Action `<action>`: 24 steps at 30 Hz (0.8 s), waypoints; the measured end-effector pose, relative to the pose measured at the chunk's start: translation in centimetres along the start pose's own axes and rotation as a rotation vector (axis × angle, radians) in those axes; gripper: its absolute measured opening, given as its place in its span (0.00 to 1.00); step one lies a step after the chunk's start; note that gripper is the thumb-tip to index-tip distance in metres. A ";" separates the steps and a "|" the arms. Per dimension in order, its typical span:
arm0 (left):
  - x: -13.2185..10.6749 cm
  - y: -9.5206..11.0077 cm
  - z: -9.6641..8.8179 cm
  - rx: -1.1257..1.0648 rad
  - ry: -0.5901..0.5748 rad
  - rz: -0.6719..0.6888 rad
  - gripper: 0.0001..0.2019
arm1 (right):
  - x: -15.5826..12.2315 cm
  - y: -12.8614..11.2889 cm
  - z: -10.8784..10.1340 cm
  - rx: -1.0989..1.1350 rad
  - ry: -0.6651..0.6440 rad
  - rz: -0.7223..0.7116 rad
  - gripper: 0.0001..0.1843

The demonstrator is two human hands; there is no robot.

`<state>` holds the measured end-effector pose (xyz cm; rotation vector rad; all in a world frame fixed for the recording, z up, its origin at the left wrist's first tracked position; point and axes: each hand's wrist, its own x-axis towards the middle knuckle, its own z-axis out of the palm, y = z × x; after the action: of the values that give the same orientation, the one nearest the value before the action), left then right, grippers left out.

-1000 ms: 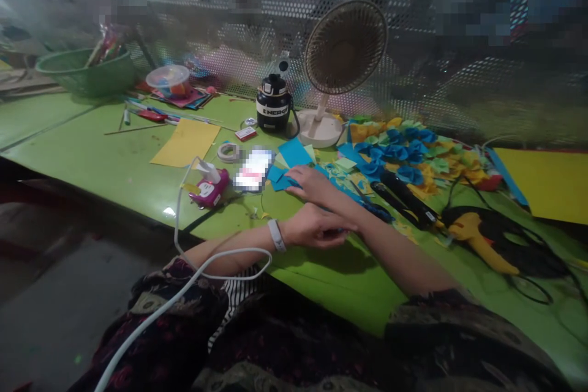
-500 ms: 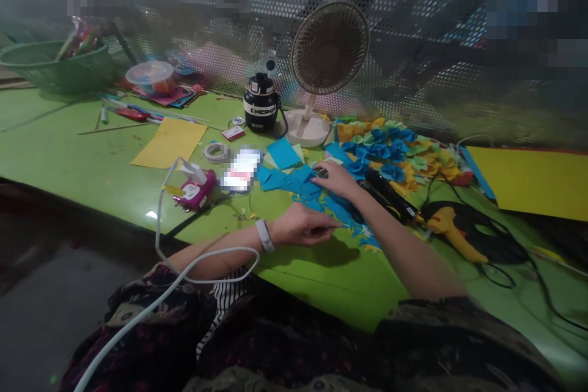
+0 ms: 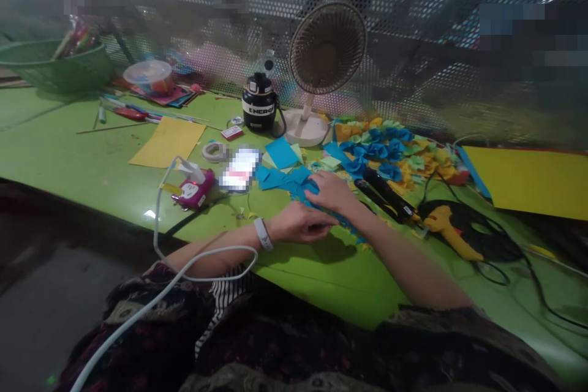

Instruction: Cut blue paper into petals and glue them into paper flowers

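Note:
My left hand (image 3: 299, 224), with a white band on the wrist, rests on the green table (image 3: 82, 159) near its front edge. Its fingers are curled together in a pinch, and what they hold is hidden. Just beyond it, my right hand (image 3: 331, 192) lies flat with fingers stretched over a scatter of blue paper pieces (image 3: 287, 180). The two hands almost touch. A pile of blue, yellow and green paper flowers (image 3: 390, 153) lies behind the right hand.
A yellow glue gun (image 3: 448, 229) with black cables and a black tool (image 3: 386, 191) lie to the right. A small fan (image 3: 321, 61), a black jar (image 3: 258, 109), tape roll (image 3: 215, 151), phone (image 3: 239, 168), pink charger (image 3: 193, 191) and yellow sheets (image 3: 168, 142) stand further back.
My right hand reached further out over the blue pieces and has now drawn back toward my left hand. The left hand has stayed in place.

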<state>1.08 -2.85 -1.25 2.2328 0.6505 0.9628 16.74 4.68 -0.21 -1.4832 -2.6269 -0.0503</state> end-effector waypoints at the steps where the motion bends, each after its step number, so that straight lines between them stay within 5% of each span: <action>1: 0.0 0.0 0.0 -0.021 0.016 -0.008 0.13 | 0.0 -0.1 0.0 0.003 0.001 0.014 0.15; 6: 0.2 -0.1 0.1 -0.266 0.060 -0.180 0.14 | 0.0 1.9 -1.7 0.183 0.017 0.116 0.14; 10: 1.1 -0.8 -0.1 -0.764 0.121 -0.544 0.21 | -1.1 4.2 -4.3 0.442 0.044 0.097 0.19; 14: 1.9 -1.3 -0.9 -1.207 0.174 -0.830 0.24 | -3.8 3.9 -5.2 0.500 0.151 0.083 0.19; 18: 2.0 -1.1 -1.3 -1.404 0.181 -0.891 0.27 | -7.2 2.1 -4.1 0.368 0.281 -0.151 0.16; 24: 1.5 -0.7 -0.7 -1.302 0.250 -0.856 0.10 | -10.3 0.4 -2.7 0.275 0.365 -0.260 0.13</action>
<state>1.32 -1.19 -0.70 0.5938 0.6799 0.8025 22.62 -4.07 1.18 -0.9399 -2.3938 0.0147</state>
